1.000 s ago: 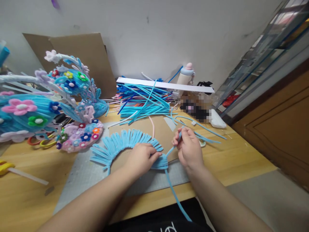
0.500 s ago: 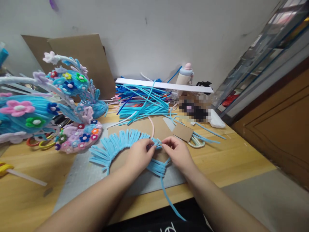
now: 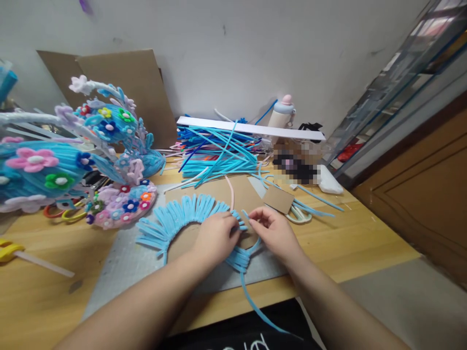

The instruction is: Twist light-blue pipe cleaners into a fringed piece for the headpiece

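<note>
Curving in fuzzy, looped petals, the blue chenille fringe (image 3: pixel 197 209) lies over flat cardboard (image 3: pixel 246 194) at the frame's centre. The left hand (image 3: pixel 217 238) clamps its right side; the right hand (image 3: pixel 275 233), just beside, pinches a soft strand (image 3: pixel 257 244). A second ago the right hand sat higher, farther away.

Blue fringe (image 3: pixel 199 208) part-hidden, yellow object (image 3: pixel 7 251) cropped, dark item (image 3: pixel 297 167) pixelated

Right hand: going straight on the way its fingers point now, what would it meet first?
The right hand would probably meet the light-blue looped fringe first, at its end beside the left hand, though depth there is unclear.
</note>
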Tool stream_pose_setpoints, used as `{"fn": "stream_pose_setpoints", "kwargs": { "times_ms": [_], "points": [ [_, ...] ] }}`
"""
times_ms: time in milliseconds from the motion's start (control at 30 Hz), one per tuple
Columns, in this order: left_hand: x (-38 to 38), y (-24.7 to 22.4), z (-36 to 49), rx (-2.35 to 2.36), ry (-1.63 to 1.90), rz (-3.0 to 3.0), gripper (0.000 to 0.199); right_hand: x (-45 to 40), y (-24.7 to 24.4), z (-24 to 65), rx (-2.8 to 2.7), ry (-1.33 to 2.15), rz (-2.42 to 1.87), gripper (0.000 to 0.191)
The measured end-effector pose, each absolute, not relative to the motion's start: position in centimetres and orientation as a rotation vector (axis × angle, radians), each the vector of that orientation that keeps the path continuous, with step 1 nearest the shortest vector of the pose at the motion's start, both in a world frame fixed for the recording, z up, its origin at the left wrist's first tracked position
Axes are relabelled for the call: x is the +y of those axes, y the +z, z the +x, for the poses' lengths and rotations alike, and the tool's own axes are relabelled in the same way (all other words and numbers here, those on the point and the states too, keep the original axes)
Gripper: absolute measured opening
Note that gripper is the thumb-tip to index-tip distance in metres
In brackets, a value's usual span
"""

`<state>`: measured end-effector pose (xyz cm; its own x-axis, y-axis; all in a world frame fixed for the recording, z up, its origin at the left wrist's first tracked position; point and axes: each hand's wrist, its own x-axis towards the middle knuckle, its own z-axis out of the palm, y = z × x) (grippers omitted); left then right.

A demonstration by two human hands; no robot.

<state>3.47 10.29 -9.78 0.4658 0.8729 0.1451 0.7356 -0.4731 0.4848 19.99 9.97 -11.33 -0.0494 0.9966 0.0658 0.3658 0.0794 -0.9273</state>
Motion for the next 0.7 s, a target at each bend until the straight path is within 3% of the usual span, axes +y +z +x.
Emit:
{"fn": "stream_pose_setpoints", "kwargs": {
  "times_ms": [200,433,600,700],
  "points": [
    [10.5,-10.2,3.4,1.587,0.778,2.088,0.011,10.0,-10.9,19.6,-1.716,0.953,-1.443,0.007],
    [10.4,-10.1,3.2,1.579,0.786,2.082,0.011,10.3,-10.6,19.3,-1.787,0.925,-1.451,0.007],
    [9.7,-9.8,3.3,1.438,0.698,2.291,0.012,10.8,-10.9,18.7,-1.469,1.219,-1.302,0.024],
    [9.5,-9.4,3.2,1.370,0.630,2.401,0.016,10.9,-11.1,18.5,-1.376,1.442,-1.287,0.023]
  ]
}}
